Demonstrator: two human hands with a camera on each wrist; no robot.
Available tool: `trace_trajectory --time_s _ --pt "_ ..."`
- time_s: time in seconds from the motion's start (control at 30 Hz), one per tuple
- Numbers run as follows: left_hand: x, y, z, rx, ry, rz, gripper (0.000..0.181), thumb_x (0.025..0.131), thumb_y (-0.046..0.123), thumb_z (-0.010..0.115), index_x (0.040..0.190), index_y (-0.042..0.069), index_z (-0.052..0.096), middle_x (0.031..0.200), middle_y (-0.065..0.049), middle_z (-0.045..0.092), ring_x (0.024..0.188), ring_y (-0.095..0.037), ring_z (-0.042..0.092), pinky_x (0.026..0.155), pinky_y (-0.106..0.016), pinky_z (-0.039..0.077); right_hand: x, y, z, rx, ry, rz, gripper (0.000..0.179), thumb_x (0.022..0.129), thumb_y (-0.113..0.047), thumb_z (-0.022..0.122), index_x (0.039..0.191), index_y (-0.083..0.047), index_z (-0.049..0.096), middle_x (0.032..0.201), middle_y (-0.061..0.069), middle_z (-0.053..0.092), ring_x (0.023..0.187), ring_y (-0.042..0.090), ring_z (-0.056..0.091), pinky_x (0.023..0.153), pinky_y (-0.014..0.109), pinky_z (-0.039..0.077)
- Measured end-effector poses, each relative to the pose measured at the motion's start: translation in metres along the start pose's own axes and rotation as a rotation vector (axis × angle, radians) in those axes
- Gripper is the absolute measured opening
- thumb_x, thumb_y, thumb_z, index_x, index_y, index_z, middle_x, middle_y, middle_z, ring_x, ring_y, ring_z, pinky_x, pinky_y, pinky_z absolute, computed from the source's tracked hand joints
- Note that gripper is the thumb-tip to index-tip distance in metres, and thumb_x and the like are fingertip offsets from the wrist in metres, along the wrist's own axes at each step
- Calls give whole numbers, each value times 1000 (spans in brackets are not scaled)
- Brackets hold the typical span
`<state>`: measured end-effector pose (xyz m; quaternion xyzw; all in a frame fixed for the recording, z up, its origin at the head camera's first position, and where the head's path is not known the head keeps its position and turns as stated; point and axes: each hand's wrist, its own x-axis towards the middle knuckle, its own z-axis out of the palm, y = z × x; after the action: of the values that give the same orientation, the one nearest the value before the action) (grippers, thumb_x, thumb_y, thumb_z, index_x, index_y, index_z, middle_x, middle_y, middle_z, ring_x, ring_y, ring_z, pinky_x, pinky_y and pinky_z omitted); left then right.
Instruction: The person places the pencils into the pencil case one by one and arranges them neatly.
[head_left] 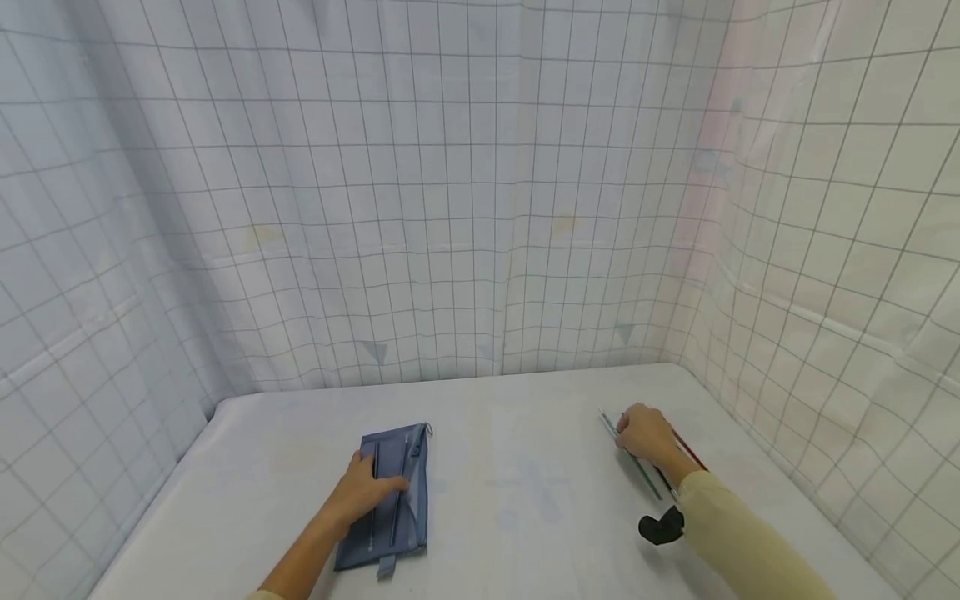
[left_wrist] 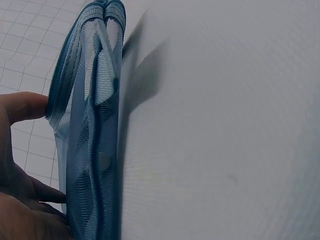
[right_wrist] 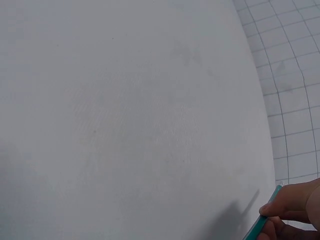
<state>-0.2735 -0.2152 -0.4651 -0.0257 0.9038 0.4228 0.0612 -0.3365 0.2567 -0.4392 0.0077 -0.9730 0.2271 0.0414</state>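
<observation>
My left hand (head_left: pixel 360 498) rests on a blue zippered pouch (head_left: pixel 384 533) lying flat at left centre. Its thumb stretches across the top face toward the zipped side. Edge-on in the left wrist view, the pouch (left_wrist: pixel 92 165) shows zipper tape (left_wrist: pixel 65 80) parted at one end, with a straight digit touching it. Two thin dark lines run along the top face. At the right, my right hand (head_left: pixel 647 433) pinches a slim teal pen-like stick (right_wrist: pixel 256 229) between thumb and fingers. A red stick (head_left: pixel 688 450) and a dark stick (head_left: pixel 664 482) lie beneath and beside that hand, partly hidden.
A white cloth-covered table (head_left: pixel 517 467) spreads between the hands. Grid-patterned curtains (head_left: pixel 472 208) enclose the back and both sides. A black device (head_left: pixel 662 527) sits at the right sleeve's cuff.
</observation>
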Motion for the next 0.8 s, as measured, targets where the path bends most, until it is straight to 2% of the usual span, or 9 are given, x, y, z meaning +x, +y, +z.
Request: trace_trajectory --time_s 0.17,0.4,0.5,0.8 --pt "0 1 -1 -1 2 4 106 89 42 72 150 -25 18 157 -47 2 143 -66 9 113 -73 18 -1 -9 2 30 11 5 16 82 -4 77 96 4 75 94 13 72 81 28 66 70 45 57" --pt "0 4 -3 -2 4 9 105 89 42 72 150 -24 19 158 -47 4 143 -65 11 113 -73 19 2 -22 9 252 -28 89 18 87 -2 74 103 6 74 106 19 66 73 23 65 61 33 58" --pt "0 4 -2 -2 1 5 106 88 43 73 150 -24 18 158 -47 4 143 -65 11 113 -73 19 2 -29 11 288 -38 105 18 87 -2 74 103 5 73 110 20 63 74 23 65 60 32 57" --pt "2 0 1 -6 -3 -16 106 88 43 72 151 -24 18 158 -46 2 144 -65 9 114 -72 16 5 -45 22 368 -68 136 17 88 -1 74 103 5 74 97 14 68 75 23 67 61 32 59"
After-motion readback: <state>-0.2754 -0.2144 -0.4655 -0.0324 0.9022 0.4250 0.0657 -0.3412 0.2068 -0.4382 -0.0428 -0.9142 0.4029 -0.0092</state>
